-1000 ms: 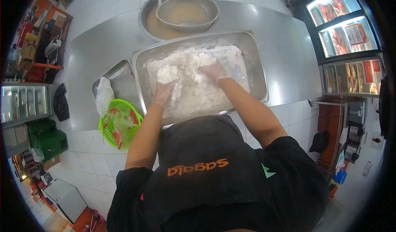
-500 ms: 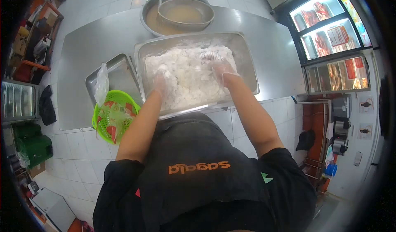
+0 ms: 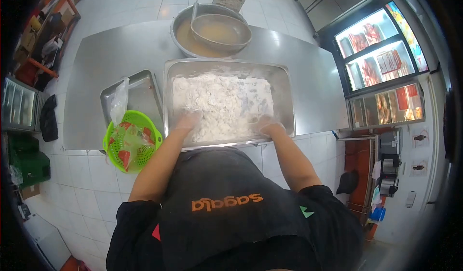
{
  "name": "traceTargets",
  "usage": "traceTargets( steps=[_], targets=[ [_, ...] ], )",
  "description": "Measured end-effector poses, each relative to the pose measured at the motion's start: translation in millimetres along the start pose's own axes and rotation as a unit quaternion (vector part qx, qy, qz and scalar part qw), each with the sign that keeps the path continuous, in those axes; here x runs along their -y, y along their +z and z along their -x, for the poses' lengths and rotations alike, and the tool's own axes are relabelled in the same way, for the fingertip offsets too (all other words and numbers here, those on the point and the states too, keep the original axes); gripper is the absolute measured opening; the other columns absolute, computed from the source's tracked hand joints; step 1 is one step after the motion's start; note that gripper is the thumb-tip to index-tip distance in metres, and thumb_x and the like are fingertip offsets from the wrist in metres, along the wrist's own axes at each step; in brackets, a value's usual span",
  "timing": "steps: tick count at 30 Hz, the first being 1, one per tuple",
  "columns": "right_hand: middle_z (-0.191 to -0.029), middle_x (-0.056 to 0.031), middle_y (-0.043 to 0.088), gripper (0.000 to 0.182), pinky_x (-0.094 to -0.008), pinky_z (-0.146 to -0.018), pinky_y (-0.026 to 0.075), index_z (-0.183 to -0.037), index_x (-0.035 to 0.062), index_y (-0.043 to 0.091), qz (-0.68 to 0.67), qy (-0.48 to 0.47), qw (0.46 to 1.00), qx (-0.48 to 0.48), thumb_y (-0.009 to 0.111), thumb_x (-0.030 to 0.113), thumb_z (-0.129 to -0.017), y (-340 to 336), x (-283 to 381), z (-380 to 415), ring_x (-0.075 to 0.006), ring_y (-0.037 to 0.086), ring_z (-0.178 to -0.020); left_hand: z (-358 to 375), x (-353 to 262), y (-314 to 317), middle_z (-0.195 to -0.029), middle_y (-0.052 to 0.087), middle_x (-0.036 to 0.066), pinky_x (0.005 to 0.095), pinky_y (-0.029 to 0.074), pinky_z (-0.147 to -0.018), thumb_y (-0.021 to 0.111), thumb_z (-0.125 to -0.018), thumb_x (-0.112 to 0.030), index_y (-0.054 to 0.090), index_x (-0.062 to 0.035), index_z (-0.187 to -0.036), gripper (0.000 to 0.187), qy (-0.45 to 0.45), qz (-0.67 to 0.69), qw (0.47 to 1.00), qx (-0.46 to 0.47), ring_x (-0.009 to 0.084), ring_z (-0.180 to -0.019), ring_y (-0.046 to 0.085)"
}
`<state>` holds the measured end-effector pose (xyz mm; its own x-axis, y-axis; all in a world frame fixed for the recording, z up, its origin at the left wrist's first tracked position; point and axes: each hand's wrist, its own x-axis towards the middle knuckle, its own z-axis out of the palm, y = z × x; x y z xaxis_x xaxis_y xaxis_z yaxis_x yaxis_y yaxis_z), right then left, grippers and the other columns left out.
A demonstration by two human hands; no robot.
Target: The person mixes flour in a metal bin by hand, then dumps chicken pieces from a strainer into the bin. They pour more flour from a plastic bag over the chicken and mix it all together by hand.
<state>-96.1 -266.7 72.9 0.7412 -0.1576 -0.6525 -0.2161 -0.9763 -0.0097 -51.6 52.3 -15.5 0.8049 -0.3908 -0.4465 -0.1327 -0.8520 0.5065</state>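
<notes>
A deep steel pan (image 3: 285,92) holds a bed of white flour with lumpy, flour-coated pieces (image 3: 219,100) in it. At the pan's near left corner, my left hand (image 3: 187,120), in a clear plastic glove, lies against the flour with its fingers stretched out and their tips partly buried. My right hand (image 3: 267,124), gloved the same way, rests at the near right side of the flour. Its fingers look extended and are dusted white, somewhat blurred. No single piece shows gripped in either hand.
Behind the pan, a large bowl of cloudy liquid (image 3: 182,34) holds a handled strainer (image 3: 246,35). To the left are a shallow metal tray (image 3: 144,85), a plastic bag (image 3: 119,102) and a green basket (image 3: 112,148) with plastic packaging, overhanging the steel table's (image 3: 87,102) edge.
Both hands have drawn back toward the pan's near edge, the right one from farther inside. The flour on the right now lies flatter, with a thinly covered patch. The view has shifted slightly.
</notes>
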Motion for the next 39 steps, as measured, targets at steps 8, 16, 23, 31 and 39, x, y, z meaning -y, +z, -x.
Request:
traceTargets(
  steps=[8, 16, 23, 31, 39],
  targets=[
    [-0.129, -0.0149, 0.064, 0.058, -0.0419, -0.102, 0.044, -0.121, 0.0092, 0.069, -0.148, -0.196, 0.967, 0.074, 0.057, 0.056, -0.088, 70, -47, -93, -0.0305, 0.06, -0.119, 7, -13, 3, -0.121, 0.061, 0.03, 0.0498, 0.044, -0.1, 0.043, -0.091, -0.045, 0.067, -0.0014, -0.113, 0.054, -0.125, 0.091, 0.988, -0.009, 0.0446, -0.117, 0.058],
    [-0.114, -0.0213, 0.069, 0.038, -0.0434, -0.096, 0.049, -0.103, 0.002, 0.073, 0.038, -0.145, 0.982, -0.115, 0.057, 0.032, -0.087, -55, -62, -163, -0.0352, 0.064, -0.111, -28, 39, 38, -0.122, 0.065, 0.023, 0.0424, 0.047, -0.097, 0.054, -0.091, -0.04, 0.067, -0.0063, -0.121, 0.046, -0.089, 0.083, 0.992, -0.028, 0.0349, -0.114, 0.062],
    [-0.115, -0.0219, 0.068, 0.03, -0.0447, -0.09, 0.054, -0.1, 0.0004, 0.072, 0.032, -0.118, 0.985, -0.119, 0.055, 0.02, -0.085, -36, -74, -193, -0.0371, 0.067, -0.106, -21, 34, 41, -0.108, 0.064, 0.032, 0.0495, 0.048, -0.093, 0.047, -0.091, -0.037, 0.068, -0.0026, -0.109, 0.044, -0.171, 0.063, 0.981, -0.065, 0.0461, -0.109, 0.06],
    [-0.104, -0.0257, 0.069, 0.032, -0.0461, -0.088, 0.054, -0.103, -0.0008, 0.071, 0.073, -0.139, 0.978, -0.14, 0.054, 0.019, -0.085, -35, -64, -180, -0.0398, 0.067, -0.102, 4, -40, -6, -0.083, 0.067, 0.027, 0.0492, 0.055, -0.073, 0.053, -0.085, -0.025, 0.07, -0.0032, -0.085, 0.027, -0.113, 0.056, 0.983, -0.135, 0.0423, -0.082, 0.069],
    [-0.117, -0.0268, 0.065, 0.033, -0.0455, -0.098, 0.049, -0.109, -0.0018, 0.069, 0.06, -0.106, 0.98, -0.155, 0.048, 0.015, -0.089, 4, -88, -198, -0.0391, 0.063, -0.112, 18, -17, -21, -0.079, 0.068, 0.025, 0.0485, 0.055, -0.07, 0.058, -0.079, -0.023, 0.07, -0.0044, -0.081, 0.023, 0.118, -0.111, 0.987, -0.006, 0.0407, -0.078, 0.07]
  ],
)
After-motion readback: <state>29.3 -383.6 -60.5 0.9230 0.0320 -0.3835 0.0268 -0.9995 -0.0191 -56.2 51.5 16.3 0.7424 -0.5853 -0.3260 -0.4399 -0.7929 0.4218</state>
